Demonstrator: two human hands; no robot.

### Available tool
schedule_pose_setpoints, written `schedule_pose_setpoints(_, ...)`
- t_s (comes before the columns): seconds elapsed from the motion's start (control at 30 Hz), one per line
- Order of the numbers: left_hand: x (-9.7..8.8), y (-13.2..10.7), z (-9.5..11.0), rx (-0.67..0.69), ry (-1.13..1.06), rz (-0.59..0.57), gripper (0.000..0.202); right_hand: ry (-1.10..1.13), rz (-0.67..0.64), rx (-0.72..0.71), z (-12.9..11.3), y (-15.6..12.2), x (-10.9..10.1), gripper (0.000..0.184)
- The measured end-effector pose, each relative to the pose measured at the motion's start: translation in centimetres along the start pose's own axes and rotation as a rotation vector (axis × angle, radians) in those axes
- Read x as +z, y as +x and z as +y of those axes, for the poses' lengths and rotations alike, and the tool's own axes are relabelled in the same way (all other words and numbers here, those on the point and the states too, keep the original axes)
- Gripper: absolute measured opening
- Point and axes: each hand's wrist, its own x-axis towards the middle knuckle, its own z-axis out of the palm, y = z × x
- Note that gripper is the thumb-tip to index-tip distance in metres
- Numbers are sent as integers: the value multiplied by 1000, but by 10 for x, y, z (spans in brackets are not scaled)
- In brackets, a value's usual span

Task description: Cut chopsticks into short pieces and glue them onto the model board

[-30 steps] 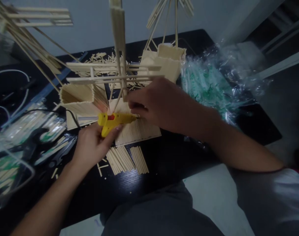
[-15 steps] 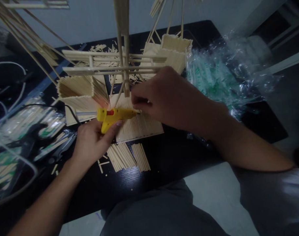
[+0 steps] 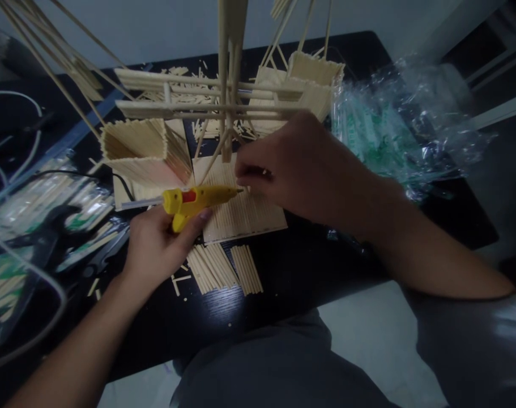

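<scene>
1. Black surface [image 3: 283,283] carries a stick frame [image 3: 224,107] above a flat stick panel [image 3: 244,218].
2. Pinched shut by the nozzle, the right hand [image 3: 291,164] hides whatever it holds.
3. Closed round the yellow glue gun [image 3: 193,201] over the panel, the left hand [image 3: 156,255] should squeeze gently, nozzle steady, clear of fingertips.

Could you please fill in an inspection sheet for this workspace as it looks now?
Surface: black table.
Job's things: yellow glue gun, nozzle over a flat stick panel; tall stick frame above it.
Clutter: loose stick bundles in front of the panel; plastic bags on the right; packets on the left.
Hands: left hand grips the yellow glue gun; right hand has its fingers pinched at the nozzle, contents too small to tell.
Cables: black cord behind the gun; white cable loops at the left.
Surroundings: pale wall behind.
</scene>
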Motion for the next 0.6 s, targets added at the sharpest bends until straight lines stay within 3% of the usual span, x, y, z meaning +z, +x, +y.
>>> schedule_pose_setpoints(0.13, 0, -1, 3, -3, 10, -20, 45, -180, -95, -99, 1, -1, 0, 26)
schedule_pose_setpoints(0.6, -1, 0, 1, -51, 14, -11, 52, -377, -71, -171, -2, -3, 1, 24)
